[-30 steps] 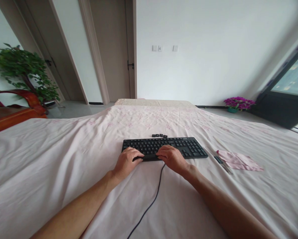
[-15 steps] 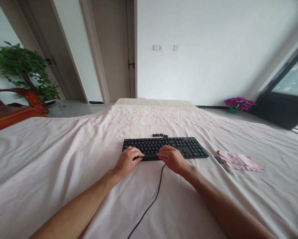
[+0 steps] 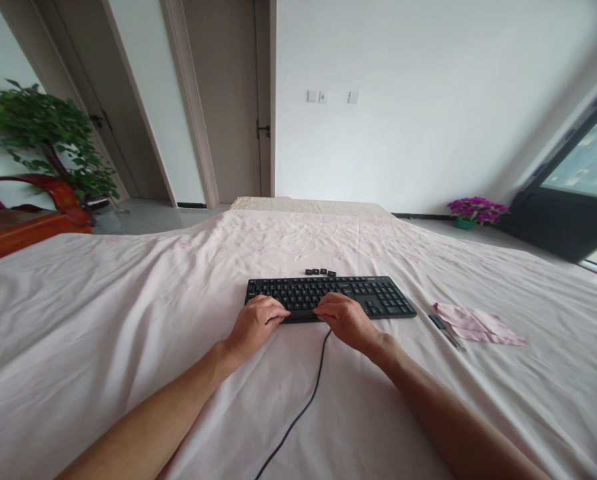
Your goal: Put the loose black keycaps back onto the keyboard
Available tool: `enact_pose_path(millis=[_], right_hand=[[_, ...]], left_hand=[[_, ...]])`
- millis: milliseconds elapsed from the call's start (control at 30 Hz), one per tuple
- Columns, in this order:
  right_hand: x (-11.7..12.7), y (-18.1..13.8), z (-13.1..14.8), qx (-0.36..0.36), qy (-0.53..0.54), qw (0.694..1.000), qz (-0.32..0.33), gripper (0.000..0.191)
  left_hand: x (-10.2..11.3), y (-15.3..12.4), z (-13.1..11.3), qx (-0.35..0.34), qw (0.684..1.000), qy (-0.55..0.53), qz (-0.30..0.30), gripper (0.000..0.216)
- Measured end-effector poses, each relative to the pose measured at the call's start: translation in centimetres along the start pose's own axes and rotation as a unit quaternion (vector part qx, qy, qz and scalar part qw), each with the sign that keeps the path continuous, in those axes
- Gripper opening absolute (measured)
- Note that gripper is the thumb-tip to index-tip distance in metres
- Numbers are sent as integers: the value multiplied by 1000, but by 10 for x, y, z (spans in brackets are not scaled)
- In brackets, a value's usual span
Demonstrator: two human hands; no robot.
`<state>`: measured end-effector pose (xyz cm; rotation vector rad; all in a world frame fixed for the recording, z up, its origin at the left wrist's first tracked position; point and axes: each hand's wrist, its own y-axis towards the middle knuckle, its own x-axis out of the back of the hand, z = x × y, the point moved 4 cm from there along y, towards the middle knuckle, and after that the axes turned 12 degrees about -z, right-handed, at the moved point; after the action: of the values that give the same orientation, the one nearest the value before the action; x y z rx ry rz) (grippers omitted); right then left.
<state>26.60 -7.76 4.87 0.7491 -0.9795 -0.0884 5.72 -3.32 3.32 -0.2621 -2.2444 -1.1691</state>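
A black wired keyboard lies on a pale pink flowered sheet. My left hand rests at the keyboard's near edge, left of centre, with its fingers curled onto the front row. My right hand sits beside it to the right, fingers bent over the same front edge. Both hands pinch the long black strip at the keyboard's front between them. Several loose black keycaps lie in a row just beyond the keyboard. Its cable runs back toward me between my arms.
A folded pink cloth and a small dark-handled tool lie right of the keyboard. A red wooden chair and a leafy plant stand at the left. Purple flowers sit by the dark window frame, right.
My left fingers have crept slightly to the right along the keyboard's front row. Both hands otherwise stay in place, and the view has shifted a little.
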Motion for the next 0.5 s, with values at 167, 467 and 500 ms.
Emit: enact_pose_path(millis=[167, 467, 500], right_hand=[[0, 0, -1, 0, -1, 1000, 1, 20], [-1, 0, 0, -1, 6, 1000, 8, 18], [-1, -1, 0, -3, 7, 1000, 9, 18]], left_hand=[[0, 0, -1, -10, 1000, 6, 0, 13], [-1, -1, 0, -8, 1000, 1, -3, 14], [0, -1, 0, -7, 1000, 1, -4, 14]])
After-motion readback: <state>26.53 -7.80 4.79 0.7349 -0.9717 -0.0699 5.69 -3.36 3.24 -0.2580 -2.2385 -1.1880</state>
